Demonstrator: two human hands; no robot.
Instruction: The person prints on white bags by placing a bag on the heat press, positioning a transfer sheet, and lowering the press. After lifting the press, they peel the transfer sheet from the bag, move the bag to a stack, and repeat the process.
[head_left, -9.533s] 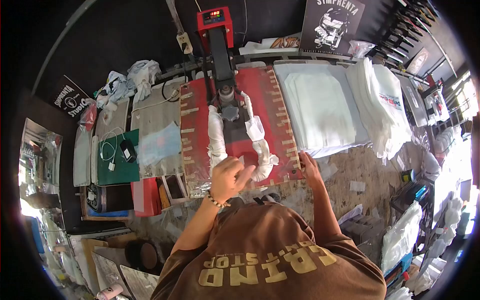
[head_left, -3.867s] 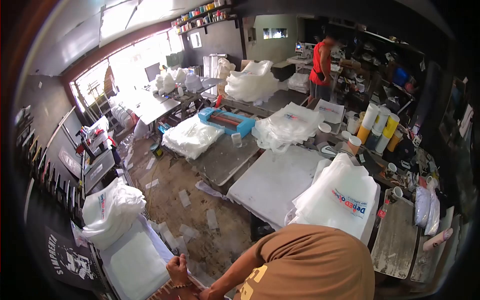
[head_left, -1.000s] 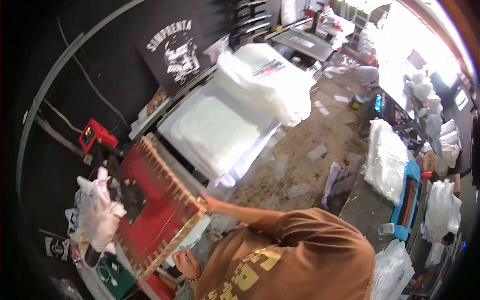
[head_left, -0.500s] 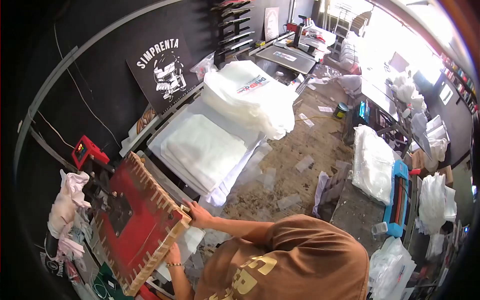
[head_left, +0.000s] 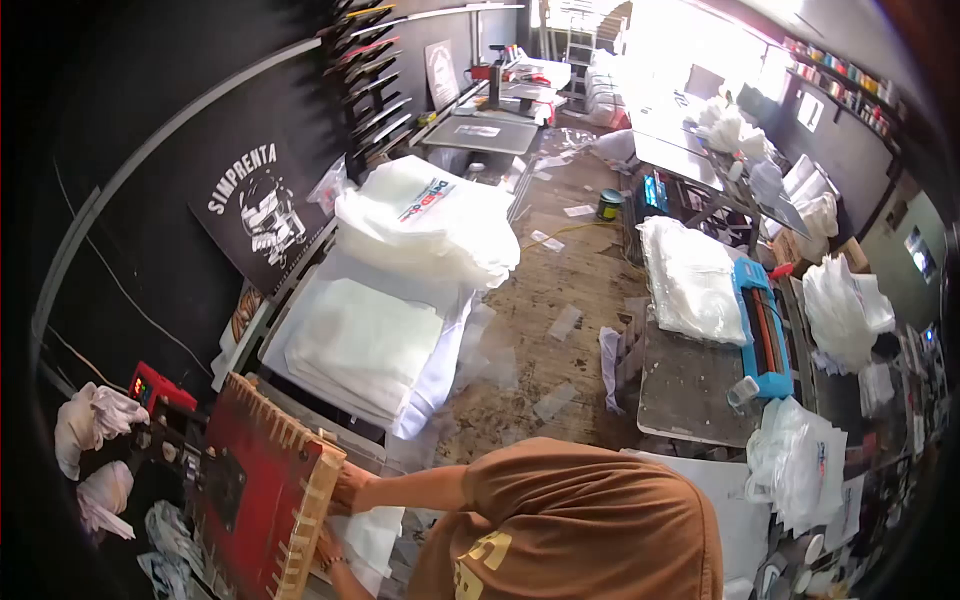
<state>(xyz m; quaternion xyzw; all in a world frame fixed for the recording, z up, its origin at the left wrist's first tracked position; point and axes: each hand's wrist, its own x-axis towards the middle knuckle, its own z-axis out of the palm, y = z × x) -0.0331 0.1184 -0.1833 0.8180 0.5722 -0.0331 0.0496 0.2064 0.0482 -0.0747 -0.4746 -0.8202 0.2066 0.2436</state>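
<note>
Jutting in at the far left are two pale wraps [head_left: 95,425] on the press, with crumpled cloths [head_left: 175,550] below them. Just to their right sits the small red box [head_left: 163,386] with its lit display. Next comes the red plate [head_left: 265,500], its tan edge crossed by strips of tape and facing the person. Up on the dark wall behind leans the SIMPRENTA sign [head_left: 260,215].

The person's left hand [head_left: 330,549], a bracelet at the wrist, is low beside that edge, partly covered by it. The right hand [head_left: 350,486] is just above, at the same edge, its fingertips out of sight. I can't tell whether either one grips anything or how far the fingers are spread. A white sheet [head_left: 375,540] hangs just right of both hands, its left part hidden.

Beyond them lies a stack of pale sheets [head_left: 365,345], a heap of printed white bags [head_left: 430,220] behind it. Then the scrap-strewn floor [head_left: 520,395], and the brown shirt [head_left: 590,520] in front. Farther right, a dark table [head_left: 690,395] bears clear packets [head_left: 690,280] touching a blue machine [head_left: 765,330]. More white bags [head_left: 800,465] are piled nearer, toward the right.
</note>
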